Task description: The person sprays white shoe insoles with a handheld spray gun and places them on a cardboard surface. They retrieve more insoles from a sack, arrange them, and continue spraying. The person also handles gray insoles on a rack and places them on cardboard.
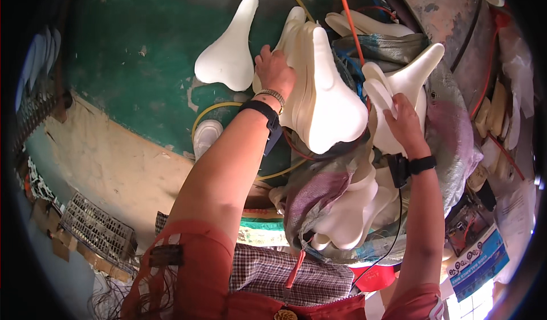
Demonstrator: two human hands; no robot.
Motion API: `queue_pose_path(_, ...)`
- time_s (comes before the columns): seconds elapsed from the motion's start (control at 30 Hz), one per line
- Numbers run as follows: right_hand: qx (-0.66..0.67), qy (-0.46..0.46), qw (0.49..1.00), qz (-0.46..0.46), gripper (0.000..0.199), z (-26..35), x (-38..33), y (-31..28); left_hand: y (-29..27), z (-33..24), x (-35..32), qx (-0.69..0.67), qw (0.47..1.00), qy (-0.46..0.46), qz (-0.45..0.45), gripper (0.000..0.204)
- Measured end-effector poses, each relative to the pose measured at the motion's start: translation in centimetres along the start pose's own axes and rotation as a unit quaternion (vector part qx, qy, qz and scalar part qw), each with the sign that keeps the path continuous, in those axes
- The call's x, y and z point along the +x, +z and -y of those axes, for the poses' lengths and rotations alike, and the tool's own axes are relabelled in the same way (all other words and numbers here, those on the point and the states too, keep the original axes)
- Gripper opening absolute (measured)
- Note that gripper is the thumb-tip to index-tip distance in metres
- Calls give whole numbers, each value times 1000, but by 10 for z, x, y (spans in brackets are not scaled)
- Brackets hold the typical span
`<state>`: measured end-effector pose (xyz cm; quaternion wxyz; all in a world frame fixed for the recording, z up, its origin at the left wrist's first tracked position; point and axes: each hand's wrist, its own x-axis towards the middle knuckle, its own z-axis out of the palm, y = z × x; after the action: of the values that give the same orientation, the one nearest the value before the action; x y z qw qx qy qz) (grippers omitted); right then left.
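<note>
Stacked white seats (336, 106), 1 o'clock of view centre | left hand (276, 72): half-curled at stack's 10 o'clock side, grip unclear | right hand (405, 123), 3 o'clock: holding narrow white seat (376, 94) | single seat (228, 55): 11 o'clock, green table (131, 41)

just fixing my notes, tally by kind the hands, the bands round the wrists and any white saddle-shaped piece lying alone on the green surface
Bare hands, left and right: 2
Black strap wristbands, left and right: 2
Metallic-looking band, left wrist: 1
Smooth white saddle-shaped piece, lying alone: 1
Total: 6
Stacked pieces overlap, so they stay uncounted.
</note>
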<state>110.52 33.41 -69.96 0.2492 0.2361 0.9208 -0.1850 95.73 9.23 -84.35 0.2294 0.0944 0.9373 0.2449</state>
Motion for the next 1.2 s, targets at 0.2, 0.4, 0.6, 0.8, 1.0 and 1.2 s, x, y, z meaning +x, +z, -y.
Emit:
queue_pose_path(0.2,85,36,973,-210,45,-48,-26,-2,-23,-18,9,16,999,-24,42,54)
queue_pose_path(0.4,486,46,872,37,44,79,-39,-114,-24,-8,23,11,982,-92,167,73)
queue_pose_path(0.6,367,-29,925,96,49,61,26,42,-18,-4,33,-15,960,-102,259,81)
queue_pose_path(0.8,488,25,860,151,54,65,33,54,-25,22,20,-171,982,-57,47,69)
queue_pose_path(1.0,509,31,849,139,53,69,31,50,-68,103,65,137,986,-60,-76,54)
queue_pose_path(1.2,510,58,846,144,52,73,28,47,-104,163,69,36,989,-53,130,27)
